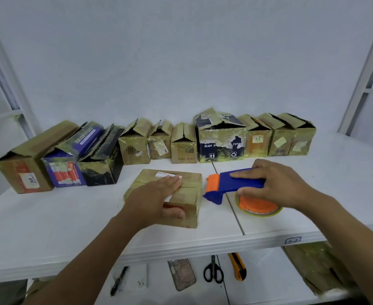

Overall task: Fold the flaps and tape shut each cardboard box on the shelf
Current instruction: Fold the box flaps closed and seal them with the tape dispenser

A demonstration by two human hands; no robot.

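Scissors (pixel 213 272) lie on the lower shelf, nearest. Left hand (pixel 159 194) presses flat on the box (pixel 190 194), fingers together, thumb on its front. Right hand (pixel 276 183) wraps the tape dispenser (pixel 231 186), just right of the box, nose toward it.

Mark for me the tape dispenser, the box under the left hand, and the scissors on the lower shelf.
tape dispenser (pixel 234 183), head view, on its blue handle body.
box (pixel 187 195), head view, on the bare top right of the left hand.
scissors (pixel 213 271), head view, on the black handles.
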